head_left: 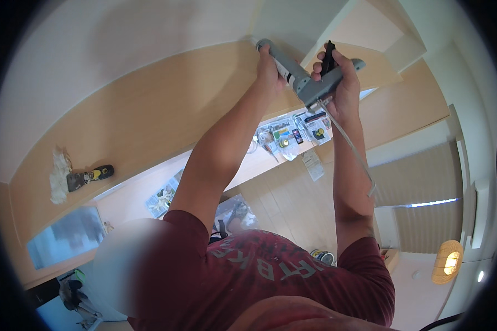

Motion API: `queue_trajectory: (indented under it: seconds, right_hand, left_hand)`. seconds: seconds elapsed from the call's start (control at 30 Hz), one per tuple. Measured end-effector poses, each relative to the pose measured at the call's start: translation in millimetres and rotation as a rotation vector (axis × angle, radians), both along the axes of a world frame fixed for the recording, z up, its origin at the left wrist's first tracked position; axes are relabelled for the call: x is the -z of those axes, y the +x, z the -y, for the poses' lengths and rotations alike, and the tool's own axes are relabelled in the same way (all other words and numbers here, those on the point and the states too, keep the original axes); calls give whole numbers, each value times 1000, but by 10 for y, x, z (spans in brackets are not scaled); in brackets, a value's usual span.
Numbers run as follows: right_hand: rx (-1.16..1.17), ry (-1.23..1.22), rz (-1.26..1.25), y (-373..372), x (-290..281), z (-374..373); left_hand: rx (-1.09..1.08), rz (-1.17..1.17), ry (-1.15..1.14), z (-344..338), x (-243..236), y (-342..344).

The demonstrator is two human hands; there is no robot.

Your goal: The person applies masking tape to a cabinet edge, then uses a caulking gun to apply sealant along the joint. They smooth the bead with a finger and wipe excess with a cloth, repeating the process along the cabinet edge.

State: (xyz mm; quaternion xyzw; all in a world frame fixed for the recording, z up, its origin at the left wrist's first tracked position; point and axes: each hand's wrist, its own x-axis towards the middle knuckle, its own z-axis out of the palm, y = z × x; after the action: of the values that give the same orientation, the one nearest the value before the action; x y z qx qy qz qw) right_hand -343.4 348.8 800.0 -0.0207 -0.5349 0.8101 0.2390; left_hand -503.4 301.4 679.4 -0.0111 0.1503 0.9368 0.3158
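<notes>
caulking gun [310, 89], barrel [284, 58] in left grip [268, 70], handle [359, 64] in right grip [346, 91]

We note room along the shelf [149, 105], left of the left hand's [268, 70] fingers, as far as the tool [91, 176] and rag [59, 177]. The wall [165, 27] bounds us just beyond them. Between both hands, the gun [317, 90] bars passage; its rod [348, 140] slants back from the right hand's [345, 85] fingers, across the forearm [352, 187].
</notes>
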Motion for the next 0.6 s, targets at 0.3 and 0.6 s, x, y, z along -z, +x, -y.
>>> queue_trajectory:
  seconds: [0.3, 0.6]
  right_hand:
    - [37, 66, -33, -508, -11, 15]
    - [19, 34, 11, -783, -92, 35]
  left_hand:
    - [-7, -3, 84, -46, -53, -331]
    - [86, -58, 254, -136, 134, -666]
